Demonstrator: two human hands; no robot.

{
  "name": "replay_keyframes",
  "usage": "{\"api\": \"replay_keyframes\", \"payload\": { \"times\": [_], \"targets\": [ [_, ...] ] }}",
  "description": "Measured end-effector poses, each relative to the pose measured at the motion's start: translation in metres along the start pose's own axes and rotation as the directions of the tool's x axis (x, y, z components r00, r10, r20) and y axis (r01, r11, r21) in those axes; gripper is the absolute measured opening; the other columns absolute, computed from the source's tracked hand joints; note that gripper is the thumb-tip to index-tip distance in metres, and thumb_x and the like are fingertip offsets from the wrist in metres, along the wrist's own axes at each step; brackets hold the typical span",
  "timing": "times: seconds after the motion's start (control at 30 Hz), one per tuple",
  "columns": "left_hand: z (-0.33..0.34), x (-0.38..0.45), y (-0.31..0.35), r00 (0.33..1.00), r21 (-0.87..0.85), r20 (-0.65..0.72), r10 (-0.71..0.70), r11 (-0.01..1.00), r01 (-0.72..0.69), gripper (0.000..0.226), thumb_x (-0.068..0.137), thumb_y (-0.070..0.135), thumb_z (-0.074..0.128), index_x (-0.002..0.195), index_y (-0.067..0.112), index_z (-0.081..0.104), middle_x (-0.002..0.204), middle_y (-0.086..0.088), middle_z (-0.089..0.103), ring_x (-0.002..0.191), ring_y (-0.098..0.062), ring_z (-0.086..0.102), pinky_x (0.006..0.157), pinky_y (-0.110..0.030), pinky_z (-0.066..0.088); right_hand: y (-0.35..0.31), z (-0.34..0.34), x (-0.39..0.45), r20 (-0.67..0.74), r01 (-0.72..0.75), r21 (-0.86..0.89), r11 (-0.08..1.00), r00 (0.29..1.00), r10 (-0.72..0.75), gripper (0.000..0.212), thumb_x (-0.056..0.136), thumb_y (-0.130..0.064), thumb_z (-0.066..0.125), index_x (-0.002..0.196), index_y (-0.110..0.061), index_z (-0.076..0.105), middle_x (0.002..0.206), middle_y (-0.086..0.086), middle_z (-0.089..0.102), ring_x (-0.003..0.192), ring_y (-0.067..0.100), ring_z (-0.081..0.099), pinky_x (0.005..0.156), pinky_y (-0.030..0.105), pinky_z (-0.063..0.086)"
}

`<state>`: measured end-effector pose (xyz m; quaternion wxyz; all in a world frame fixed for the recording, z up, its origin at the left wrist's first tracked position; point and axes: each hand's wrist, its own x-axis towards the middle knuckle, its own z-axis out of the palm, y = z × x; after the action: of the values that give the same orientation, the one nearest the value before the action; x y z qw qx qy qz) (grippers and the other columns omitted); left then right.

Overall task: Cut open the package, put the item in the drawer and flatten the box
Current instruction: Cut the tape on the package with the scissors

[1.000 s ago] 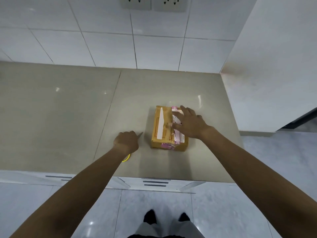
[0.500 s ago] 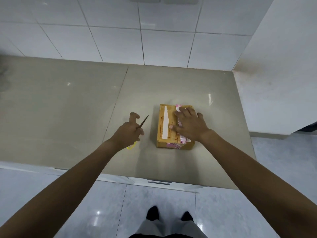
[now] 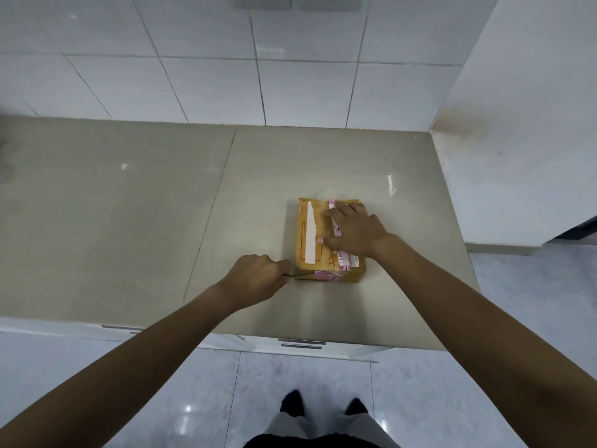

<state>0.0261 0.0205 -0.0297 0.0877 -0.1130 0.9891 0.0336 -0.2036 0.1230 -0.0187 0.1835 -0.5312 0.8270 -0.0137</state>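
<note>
A small brown cardboard package [image 3: 311, 240] with white and pink labels lies on the beige countertop [image 3: 129, 221], right of the middle. My right hand [image 3: 355, 232] presses flat on its top, fingers spread. My left hand [image 3: 258, 279] is closed around a small knife [image 3: 302, 274] whose thin dark blade points right and touches the package's near-left bottom edge. The knife's handle is hidden inside my fist.
A white tiled wall [image 3: 258, 76] rises behind the counter, and a white cabinet side [image 3: 517, 124] closes off its right end. Drawer fronts [image 3: 300, 345] show just under the counter's front edge. My feet [image 3: 323, 405] stand on the glossy floor below.
My left hand swung the knife from pointing up beside the package down to its near-left edge. The right hand stayed pressed on the package's top.
</note>
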Motion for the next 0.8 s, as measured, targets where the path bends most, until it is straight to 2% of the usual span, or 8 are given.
{"api": "replay_keyframes", "payload": {
  "times": [0.23,0.33,0.4,0.47,0.6,0.7,0.73,0.8],
  "targets": [
    [-0.002,0.014,0.009,0.999,-0.01,-0.044,0.013,1.0,-0.013,0.03,0.101,0.038,0.039,0.11,0.017,0.059,0.095,-0.007,0.07,0.079,-0.026,0.066,0.067,-0.03,0.049,0.0,0.001,0.001,0.0,-0.002,0.02,1.0,1.0,0.002,0.072,0.086,-0.061,0.052,0.144,-0.025,0.03,0.161,0.001,0.015,0.146,0.03,0.01,0.106,0.056,0.033],
    [0.002,0.007,0.018,0.986,-0.004,-0.166,0.019,1.0,-0.02,0.03,0.1,0.037,0.043,0.111,0.015,0.061,0.09,-0.007,0.071,0.072,-0.027,0.067,0.061,-0.027,0.047,0.001,0.001,0.001,0.004,-0.002,0.038,0.999,1.0,0.002,0.073,0.085,-0.061,0.053,0.144,-0.024,0.03,0.161,0.001,0.016,0.146,0.029,0.009,0.108,0.056,0.034],
    [0.005,0.002,0.029,0.967,0.012,-0.251,0.045,0.999,-0.044,0.026,0.096,0.032,0.052,0.109,0.014,0.065,0.082,-0.007,0.072,0.063,-0.025,0.067,0.057,-0.026,0.05,-0.001,0.0,0.0,0.003,-0.004,0.03,1.0,1.0,0.004,0.075,0.085,-0.062,0.054,0.144,-0.024,0.03,0.16,0.001,0.018,0.145,0.029,0.011,0.106,0.055,0.036],
    [0.004,0.004,0.042,0.96,0.078,-0.265,0.086,0.995,-0.068,0.019,0.089,0.026,0.066,0.102,0.013,0.069,0.079,-0.006,0.073,0.056,-0.023,0.067,0.052,-0.025,0.051,-0.004,-0.002,0.0,0.003,-0.007,0.034,0.999,1.0,0.007,0.075,0.084,-0.062,0.055,0.144,-0.024,0.031,0.159,0.0,0.02,0.144,0.029,0.013,0.105,0.054,0.038],
    [-0.003,0.015,0.055,0.933,0.056,-0.335,0.131,0.991,-0.119,0.023,0.074,0.021,0.081,0.093,0.011,0.073,0.08,-0.008,0.075,0.053,-0.024,0.069,0.047,-0.025,0.053,-0.007,-0.005,-0.002,0.004,-0.014,0.031,0.999,1.0,0.014,0.075,0.084,-0.061,0.055,0.144,-0.022,0.031,0.159,0.001,0.02,0.144,0.03,0.013,0.107,0.055,0.037],
    [-0.001,0.011,0.046,0.936,0.019,-0.293,0.195,0.98,-0.198,0.019,0.084,0.026,0.07,0.099,0.015,0.069,0.084,-0.005,0.074,0.054,-0.022,0.067,0.049,-0.023,0.051,-0.007,-0.005,-0.003,0.014,-0.016,0.041,0.999,1.0,0.016,0.076,0.085,-0.061,0.055,0.145,-0.023,0.03,0.16,0.0,0.018,0.145,0.029,0.012,0.108,0.055,0.035],
    [0.002,0.006,0.039,0.953,0.018,-0.242,0.18,0.983,-0.181,0.017,0.089,0.03,0.061,0.097,0.016,0.066,0.081,-0.004,0.073,0.054,-0.021,0.065,0.049,-0.023,0.047,-0.007,-0.005,-0.003,0.019,-0.017,0.046,0.999,1.0,0.016,0.075,0.085,-0.06,0.056,0.145,-0.023,0.03,0.16,0.0,0.018,0.145,0.029,0.011,0.108,0.055,0.035],
    [0.01,-0.006,0.019,0.991,0.015,-0.117,0.06,0.998,-0.059,0.028,0.094,0.036,0.042,0.093,0.017,0.062,0.079,-0.003,0.071,0.06,-0.023,0.063,0.054,-0.024,0.044,-0.007,-0.006,-0.003,0.025,-0.02,0.053,0.998,1.0,0.019,0.075,0.085,-0.06,0.056,0.145,-0.023,0.03,0.159,0.001,0.019,0.145,0.029,0.011,0.108,0.055,0.035]
  ]
}}
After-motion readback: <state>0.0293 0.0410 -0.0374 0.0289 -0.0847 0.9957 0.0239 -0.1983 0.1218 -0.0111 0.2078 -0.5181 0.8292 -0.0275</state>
